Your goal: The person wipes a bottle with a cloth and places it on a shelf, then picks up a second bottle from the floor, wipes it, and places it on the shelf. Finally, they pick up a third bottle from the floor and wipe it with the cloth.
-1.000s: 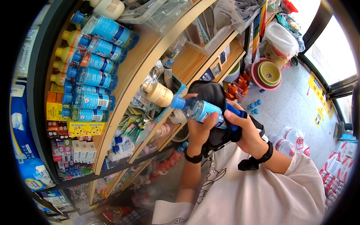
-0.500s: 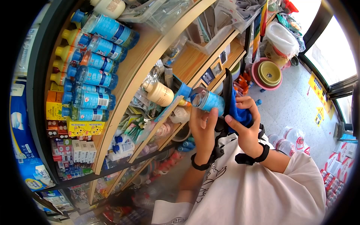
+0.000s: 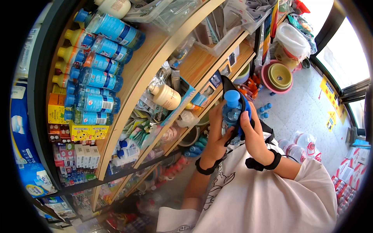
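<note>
A clear plastic bottle with a blue cap (image 3: 232, 98) is held between my hands, its cap tilted up toward me. My left hand (image 3: 214, 134) is closed around the bottle's side. A blue cloth item with a black outer part (image 3: 248, 110) lies against the bottle's right side. My right hand (image 3: 254, 132) grips this cloth item, thumb in front, and presses it to the bottle. The bottle's lower part is mostly hidden by the cloth and my fingers.
On the shelf at the left stand several blue-labelled bottles (image 3: 101, 79) and yellow boxes (image 3: 88, 132). A cream pump bottle (image 3: 166, 98) is on a nearer shelf. Stacked basins (image 3: 279, 75), wrapped water bottles (image 3: 301, 145) and small blue-capped bottles (image 3: 264, 110) are on the floor at right.
The bottle has turned from pointing left to standing cap-up toward me. Both hands have turned with it, and the cloth item now lies along its side.
</note>
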Available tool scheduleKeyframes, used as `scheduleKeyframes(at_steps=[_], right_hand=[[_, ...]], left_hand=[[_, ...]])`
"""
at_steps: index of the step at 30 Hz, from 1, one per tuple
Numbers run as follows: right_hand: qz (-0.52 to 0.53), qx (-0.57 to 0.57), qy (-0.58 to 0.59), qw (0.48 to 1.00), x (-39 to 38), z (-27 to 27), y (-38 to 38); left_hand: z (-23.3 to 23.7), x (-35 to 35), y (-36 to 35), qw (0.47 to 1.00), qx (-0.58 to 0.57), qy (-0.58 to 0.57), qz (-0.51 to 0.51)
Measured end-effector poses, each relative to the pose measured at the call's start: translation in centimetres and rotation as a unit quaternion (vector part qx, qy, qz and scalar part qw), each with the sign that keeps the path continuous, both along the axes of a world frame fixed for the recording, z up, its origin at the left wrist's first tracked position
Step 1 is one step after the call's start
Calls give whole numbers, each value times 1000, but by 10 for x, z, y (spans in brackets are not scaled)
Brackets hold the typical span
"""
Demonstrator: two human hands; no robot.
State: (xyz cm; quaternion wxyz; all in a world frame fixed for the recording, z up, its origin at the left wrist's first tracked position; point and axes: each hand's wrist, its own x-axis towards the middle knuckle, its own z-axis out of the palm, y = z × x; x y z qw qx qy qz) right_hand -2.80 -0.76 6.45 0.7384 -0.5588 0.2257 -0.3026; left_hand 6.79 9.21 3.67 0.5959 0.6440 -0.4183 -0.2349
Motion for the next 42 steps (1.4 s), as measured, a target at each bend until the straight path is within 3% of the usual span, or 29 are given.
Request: scheduleKeyframes(at_steps=[2, 5, 7, 8, 9, 11, 15, 19, 20, 22, 23, 25, 30, 32, 33, 35, 37, 40, 41, 42], right_hand=[[-20, 104, -35, 994, 1, -4, 1], [6, 64, 5, 998, -3, 22, -6], [-1, 52, -15, 999, 0, 17, -11], [-17, 46, -16, 999, -3, 13, -12], [-32, 39, -16, 999, -4, 11, -13], [-65, 41, -10, 997, -4, 13, -10], [-131, 73, -24, 988, -5, 7, -12], [-183, 148, -54, 970, -7, 7, -10], [-181, 126, -53, 974, -9, 5, -9], [-180, 80, -64, 978, -10, 7, -9], [-179, 80, -65, 978, -9, 7, -8], [-214, -22, -82, 973, -9, 5, -3], [-212, -120, -100, 965, -10, 0, -4], [-156, -251, -65, 953, -13, -1, -13], [-154, -252, -67, 953, -15, 2, -12], [-127, -32, -83, 988, -19, 10, -7], [-126, -15, -55, 990, -23, -1, -13], [-191, 111, -62, 973, -29, 1, -17], [-240, -301, 118, 915, -43, -30, -25], [-245, -149, 35, 957, -42, -30, -30]], left_hand=[[3, -9, -6, 999, -10, -49, 17], [0, -21, -12, 994, -16, -99, 31], [-7, -27, -12, 999, -23, 34, -11], [-8, -22, -12, 999, 9, -43, -27], [-4, -24, -14, 999, 8, -42, -27], [10, -33, -18, 999, 10, 51, -4], [-9, -37, -13, 989, -60, 130, -22], [-17, -45, -10, 991, -63, 112, 45], [-19, -42, -8, 991, -63, 111, 47], [-22, -30, -6, 998, -40, -50, 4], [-20, -28, -5, 998, -41, -50, 5], [-11, -28, -6, 987, -29, -142, 64], [-5, -36, -8, 977, -29, -179, 110], [-10, -35, -8, 976, -29, -184, 116], [-13, -35, -6, 981, -40, -153, 112], [-14, -34, -6, 984, -52, -124, 114], [-8, -31, -5, 996, -21, -10, 86], [-20, -23, -5, 991, -109, 40, 70], [-27, -18, -3, 982, -153, 86, 62], [-14, -17, -3, 963, -189, 167, 98]])
